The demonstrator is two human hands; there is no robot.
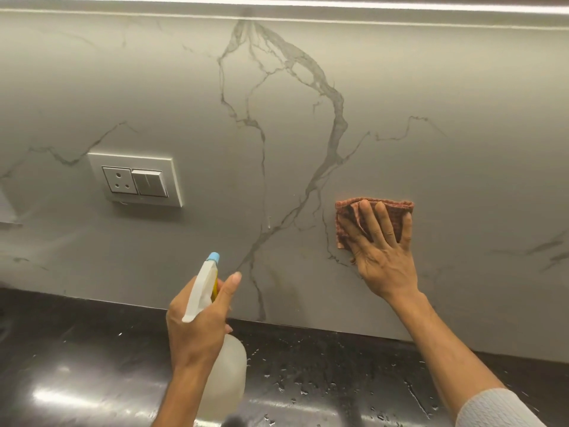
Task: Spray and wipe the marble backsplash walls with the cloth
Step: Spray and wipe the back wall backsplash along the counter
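Note:
The grey marble backsplash (308, 118) with dark veins fills the view. My right hand (381, 251) lies flat with fingers spread, pressing a folded reddish-brown cloth (345, 208) against the wall at lower right. My left hand (197, 322) grips the neck of a translucent white spray bottle (228, 368), index finger stretched out by the yellow trigger. Its blue-tipped nozzle (213, 257) points up at the wall, a little short of it. A thin drip (269, 221) runs down the marble left of the cloth.
A white socket and switch plate (135, 180) is set in the wall at left. Below runs a black glossy countertop (338, 365) dotted with water droplets. A lit strip (308, 1) runs along the top edge under the cabinet.

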